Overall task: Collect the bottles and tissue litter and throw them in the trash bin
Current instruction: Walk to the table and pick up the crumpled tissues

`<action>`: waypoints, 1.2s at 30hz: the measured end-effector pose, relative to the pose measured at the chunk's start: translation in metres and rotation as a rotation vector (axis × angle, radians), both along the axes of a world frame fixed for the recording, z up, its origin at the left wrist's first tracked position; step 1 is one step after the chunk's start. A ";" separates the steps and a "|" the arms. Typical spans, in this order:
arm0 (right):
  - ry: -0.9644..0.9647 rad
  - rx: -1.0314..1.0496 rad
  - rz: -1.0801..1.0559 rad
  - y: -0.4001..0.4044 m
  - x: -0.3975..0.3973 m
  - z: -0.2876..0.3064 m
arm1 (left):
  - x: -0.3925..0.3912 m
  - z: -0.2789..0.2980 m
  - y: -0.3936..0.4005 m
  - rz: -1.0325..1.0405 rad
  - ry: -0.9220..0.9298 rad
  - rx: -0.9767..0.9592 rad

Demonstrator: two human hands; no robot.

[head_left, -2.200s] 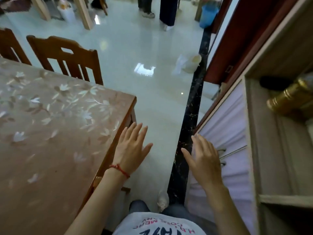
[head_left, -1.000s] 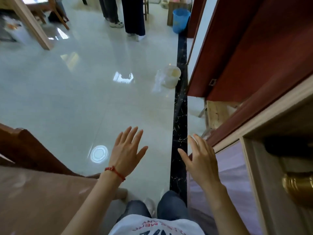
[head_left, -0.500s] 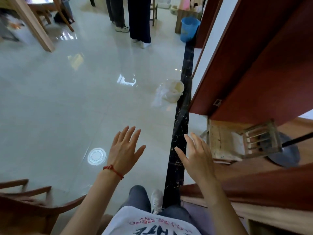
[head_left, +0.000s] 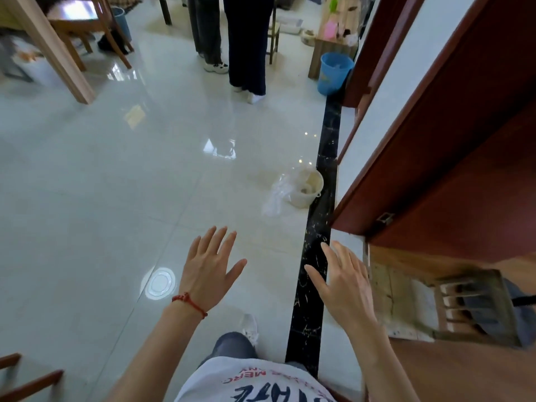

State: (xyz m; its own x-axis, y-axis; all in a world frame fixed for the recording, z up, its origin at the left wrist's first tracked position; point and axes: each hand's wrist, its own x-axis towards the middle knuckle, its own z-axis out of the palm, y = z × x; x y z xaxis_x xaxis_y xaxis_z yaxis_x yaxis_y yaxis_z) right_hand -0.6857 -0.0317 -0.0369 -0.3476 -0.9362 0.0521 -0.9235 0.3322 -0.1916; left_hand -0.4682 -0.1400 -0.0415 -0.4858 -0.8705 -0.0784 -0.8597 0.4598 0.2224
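Hands: left hand point(head_left: 209, 274) and right hand point(head_left: 345, 281) both spread, holding nothing.
Change: table gone from view; walker has advanced.
Bin: white trash bin point(head_left: 307, 188) ahead, right, by black strip point(head_left: 316, 256).
Litter: none visible.

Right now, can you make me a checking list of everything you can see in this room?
Surface: glossy pale tile floor, black marble strip.
Job's things: cream bin with loose clear plastic bag; blue bin farther off. No bottles or tissues seen.
Clutter: wooden crate behind the red door.
Hands: left hand and right hand open, holding nothing.
Cables: nothing seen.
Surroundings: two people standing, chairs.
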 end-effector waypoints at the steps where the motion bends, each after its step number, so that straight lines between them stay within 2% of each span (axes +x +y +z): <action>1: 0.004 0.005 0.013 -0.015 -0.003 0.002 | 0.000 0.001 -0.014 0.009 0.001 -0.005; 7: 0.003 -0.022 0.102 -0.099 -0.012 0.003 | 0.005 0.004 -0.074 0.059 -0.030 -0.010; 11: 0.002 -0.004 0.200 -0.145 -0.008 0.006 | 0.012 0.006 -0.096 0.168 -0.019 0.000; 26: -0.039 -0.022 0.882 -0.342 0.025 0.005 | 0.036 0.007 -0.141 0.835 0.044 0.032; 36: -0.074 0.004 1.232 -0.403 0.087 -0.004 | 0.052 0.006 -0.127 1.199 0.031 0.040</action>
State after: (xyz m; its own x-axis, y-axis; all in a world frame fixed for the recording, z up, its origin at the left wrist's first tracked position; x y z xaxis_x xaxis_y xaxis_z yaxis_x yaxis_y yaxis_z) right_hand -0.5990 -0.4348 -0.0408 0.7645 -0.6413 0.0661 -0.6078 -0.7512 -0.2575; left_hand -0.4158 -0.2674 -0.0356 0.6303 -0.7674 -0.1179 -0.7300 -0.6375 0.2465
